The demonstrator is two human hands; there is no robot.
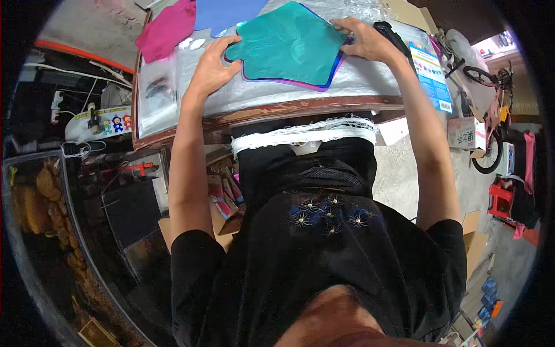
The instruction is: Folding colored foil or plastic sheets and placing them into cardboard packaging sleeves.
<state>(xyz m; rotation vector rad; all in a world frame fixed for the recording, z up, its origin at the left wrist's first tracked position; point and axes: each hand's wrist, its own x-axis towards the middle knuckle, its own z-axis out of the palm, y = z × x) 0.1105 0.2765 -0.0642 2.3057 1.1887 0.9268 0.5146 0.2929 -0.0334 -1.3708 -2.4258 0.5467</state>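
Observation:
A stack of flat, shiny foil sheets shaped like a blunt star (pixel 295 43), apparently deflated foil balloons, lies on the table. Teal is on top, with blue and purple layers showing along the lower and right edges. My left hand (pixel 215 66) takes the stack's left edge, its thumb and fingers on either side of a short tab. At the right edge, my right hand (pixel 370 41) curls its fingers and thumb round a point of the star. Beyond the stack lie a magenta foil sheet (pixel 167 32) and a periwinkle-blue one (pixel 222 14).
The wooden-edged table (pixel 277 108) has a clear plastic cover. A blue and white printed package (pixel 430 75) lies at its right, beside a black object (pixel 393 36). Small white scraps (pixel 193 43) sit near the magenta sheet. A pink bicycle (pixel 491 87) stands at the right.

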